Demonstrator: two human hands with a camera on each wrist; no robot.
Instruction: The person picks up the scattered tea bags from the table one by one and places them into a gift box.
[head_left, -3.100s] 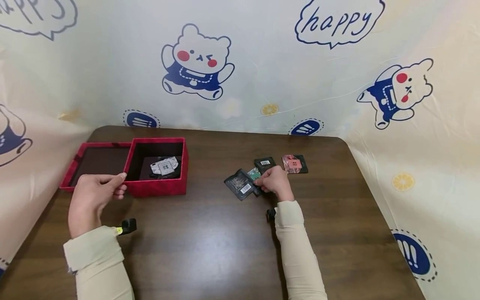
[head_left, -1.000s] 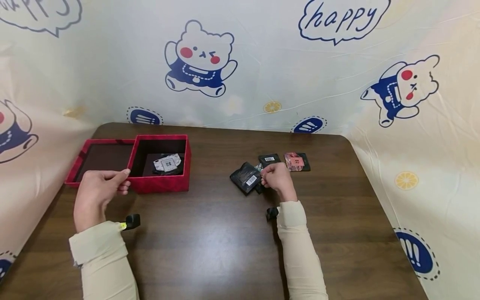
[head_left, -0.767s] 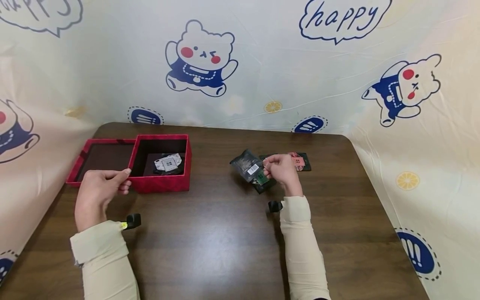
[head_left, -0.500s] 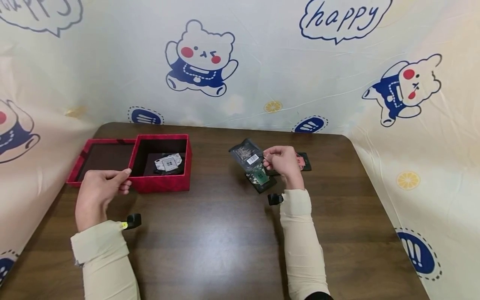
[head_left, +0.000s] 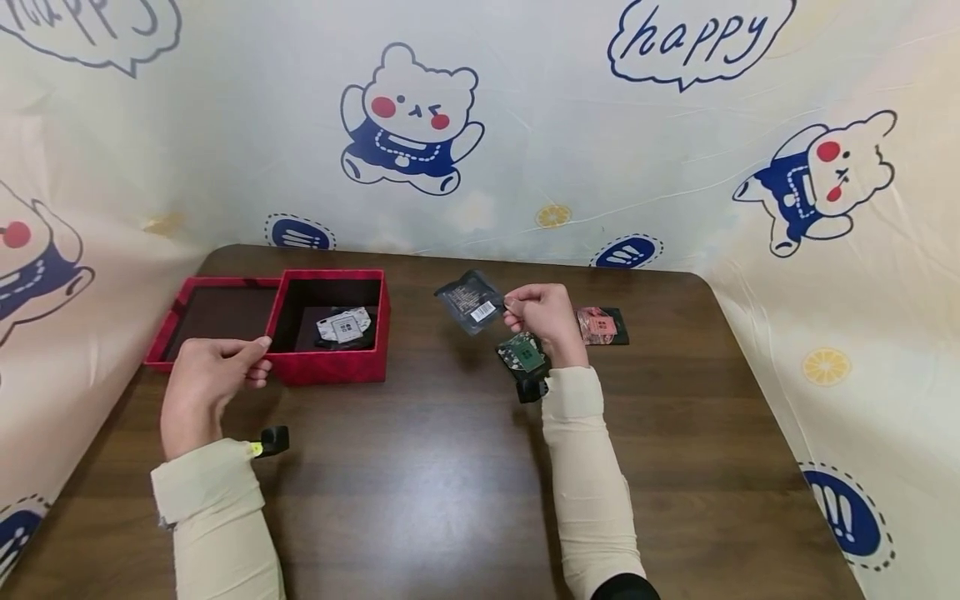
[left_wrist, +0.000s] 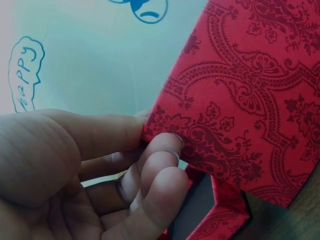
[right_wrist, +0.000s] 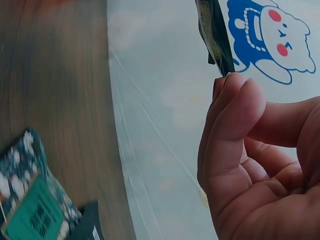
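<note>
Right hand (head_left: 551, 321) pinches a dark packet (head_left: 468, 300); left hand (head_left: 206, 375) grips a red box (head_left: 330, 368)

Head view: the red box stands by the far edge of the table (head_left: 420, 500), towards its far left corner, with a shallow red lid (head_left: 225, 321) just beside it on the left-edge side. A white packet (head_left: 347, 327) lies inside the box. The left hand holds the box's near left corner between thumb and fingers. The right hand grasps one end of the dark packet, its barcode showing, above the table near the far edge. A green packet (head_left: 521, 352) lies on the table below that hand, and a pink packet (head_left: 602, 326) lies towards the far right corner.

Left wrist view: thumb and curled fingers clasp the corner of the box, whose red wall bears a darker floral pattern.

Right wrist view: the fingertips nip the dark packet, seen nearly edge-on against a printed cloth (right_wrist: 155, 100). The green packet shows at lower left on the table.
</note>
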